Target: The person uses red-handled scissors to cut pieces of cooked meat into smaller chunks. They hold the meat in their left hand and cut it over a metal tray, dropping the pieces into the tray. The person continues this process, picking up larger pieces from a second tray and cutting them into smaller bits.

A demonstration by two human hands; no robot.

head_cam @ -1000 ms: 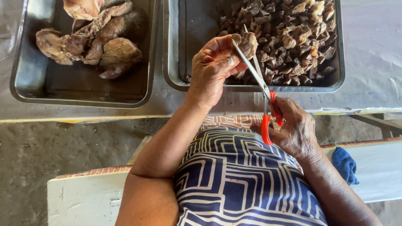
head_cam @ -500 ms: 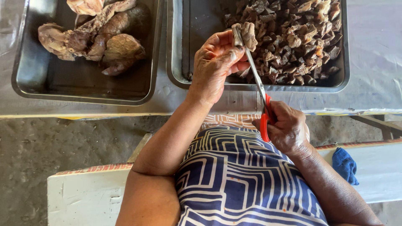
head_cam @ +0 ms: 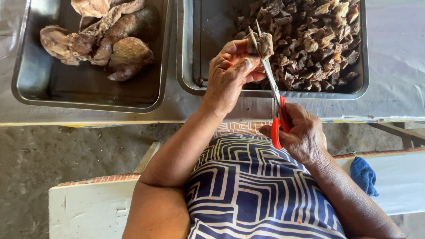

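Left hand (head_cam: 230, 73) pinches meat piece (head_cam: 264, 44), right hand (head_cam: 301, 137) grips scissors (head_cam: 272, 88); right tray (head_cam: 188, 66) heaped with cut bits, left tray (head_cam: 88, 95) big chunks uncut.

No packages, labels, signs or screens here.
From my seat I see nothing wrapped, printed, posted or lit anywhere in the head view, on the table, along the bench or down on the floor below.

Scissors (head_cam: 277, 119) handles red; dress (head_cam: 256, 190) navy-white maze pattern; cloth (head_cam: 364, 175) blue; meat (head_cam: 305, 40) probably dark brown.
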